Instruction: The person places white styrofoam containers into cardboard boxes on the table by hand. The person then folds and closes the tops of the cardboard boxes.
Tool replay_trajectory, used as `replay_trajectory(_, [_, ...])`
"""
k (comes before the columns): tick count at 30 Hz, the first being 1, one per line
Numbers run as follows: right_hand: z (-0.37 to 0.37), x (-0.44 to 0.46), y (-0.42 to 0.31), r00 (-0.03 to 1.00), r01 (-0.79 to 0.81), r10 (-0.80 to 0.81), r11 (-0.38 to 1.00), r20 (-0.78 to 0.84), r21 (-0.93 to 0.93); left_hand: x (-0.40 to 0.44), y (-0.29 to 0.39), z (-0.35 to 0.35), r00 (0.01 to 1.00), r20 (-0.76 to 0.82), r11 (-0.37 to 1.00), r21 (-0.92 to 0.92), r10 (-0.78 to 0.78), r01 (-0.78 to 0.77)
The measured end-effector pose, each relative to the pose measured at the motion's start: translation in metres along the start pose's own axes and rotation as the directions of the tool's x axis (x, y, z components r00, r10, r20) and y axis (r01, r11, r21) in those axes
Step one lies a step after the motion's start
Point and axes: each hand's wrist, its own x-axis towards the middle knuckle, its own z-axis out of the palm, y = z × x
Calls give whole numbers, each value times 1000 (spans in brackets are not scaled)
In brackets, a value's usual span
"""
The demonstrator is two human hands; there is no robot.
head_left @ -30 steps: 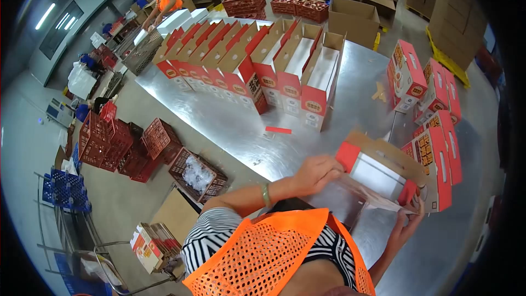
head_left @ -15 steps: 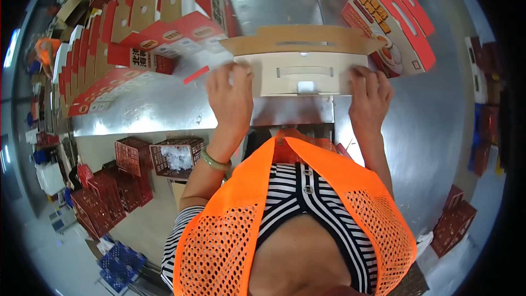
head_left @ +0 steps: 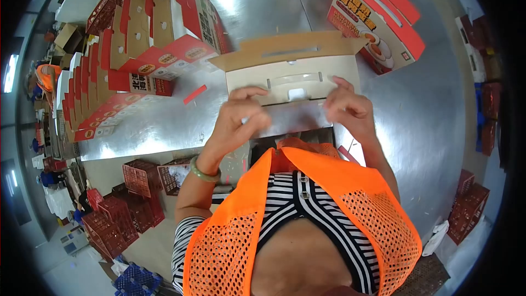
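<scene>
At the centre of the frame, head view, an open carton (head_left: 309, 67) stands on the metal worktop (head_left: 419, 137), pale panel towards the wearer, with a clear handle strip (head_left: 296, 78) across it. Its brown flap (head_left: 290, 50) is raised behind and has a long slot.

The left hand (head_left: 241, 118) is at the carton's left end, forefinger and thumb apart, the forefinger over the panel. The right hand (head_left: 352, 108) is at the right end, fingers bent and apart, forefinger raised. Neither hand is clamped on anything; contact with the panel cannot be determined.

Upper right of the frame: red printed boxes (head_left: 368, 24), upright, near the carton. Upper left: a row of open-topped boxes (head_left: 136, 52), set side by side. Between row and carton, a red strip (head_left: 195, 94) lies flat. Lower left: red crates (head_left: 112, 225) beyond the worktop's edge.
</scene>
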Motion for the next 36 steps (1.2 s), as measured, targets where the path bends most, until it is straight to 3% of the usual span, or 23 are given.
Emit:
replay_trajectory(1, [-14,2,-6,976,-79,26,967,215,242,1,7,2,1000,-5,1000,6,8,-8])
replay_trajectory(3, [-11,10,-26,966,-41,4,990,259,136,4,35,12,981,123,922,341,149,-183])
replay_trajectory(5, [-1,15,-39,939,272,-183,913,291,-303,11,39,15,980,121,880,434,156,-193])
replay_trajectory(7, [1,30,-32,937,309,-211,873,278,-377,30,41,16,977,-211,929,357,-21,97])
replay_trajectory(8, [5,47,-41,932,337,-348,737,98,-585,37,23,23,965,-261,903,422,40,77])
replay_trajectory(9, [9,67,-55,863,292,-504,573,-48,-766,41,18,30,963,-262,900,431,55,66])
replay_trajectory(11, [5,111,-81,814,296,-577,506,-63,-810,52,10,37,952,-304,769,616,36,167])
replay_trajectory(13, [13,136,-56,927,323,-343,535,149,-781,49,0,47,932,-350,744,648,97,166])
replay_trajectory(14, [12,144,-54,954,296,-212,575,211,-763,46,-2,48,927,-375,753,617,25,229])
replay_trajectory(17, [20,154,-54,933,354,-250,520,257,-778,49,4,44,916,-385,747,576,-112,333])
replay_trajectory(19, [14,156,-76,967,239,-65,580,248,-779,54,10,43,909,-403,760,557,-104,334])
replay_trajectory(20, [4,163,-77,963,253,-72,580,260,-775,55,12,45,918,-386,796,524,-96,303])
replay_trajectory(22, [-18,188,-77,836,330,156,624,526,-708,54,12,44,914,-400,796,531,-66,290])
replay_trajectory(23, [-23,199,-82,836,328,159,623,525,-710,53,11,44,916,-401,797,541,-37,269])
replay_trajectory(25, [-38,204,-84,765,327,491,263,418,-908,51,8,45,908,-413,783,544,-65,304])
replay_trajectory(27, [-58,200,-76,790,219,540,192,290,-957,55,5,46,889,-457,767,561,-26,311])
replay_trajectory(29, [-90,190,-43,840,434,89,484,536,-760,55,2,50,887,-462,803,535,17,264])
replay_trajectory(30, [-93,187,-42,843,411,123,480,523,-775,56,-2,49,865,-479,767,608,149,204])
replay_trajectory(31, [-87,184,-41,830,169,244,747,501,-643,53,-4,50,832,-483,716,679,272,160])
replay_trajectory(32, [-77,180,-42,789,-122,350,895,506,-429,48,-2,50,843,-471,727,670,259,151])
replay_trajectory(33, [-68,174,-48,786,-149,365,895,499,-420,43,2,47,869,-425,735,669,254,112])
replay_trajectory(35, [-56,160,-62,674,-232,285,958,682,-171,39,3,42,900,-363,746,663,240,69])
replay_trajectory(36, [-52,150,-60,672,-251,293,954,680,-162,37,3,42,898,-304,692,722,318,-1])
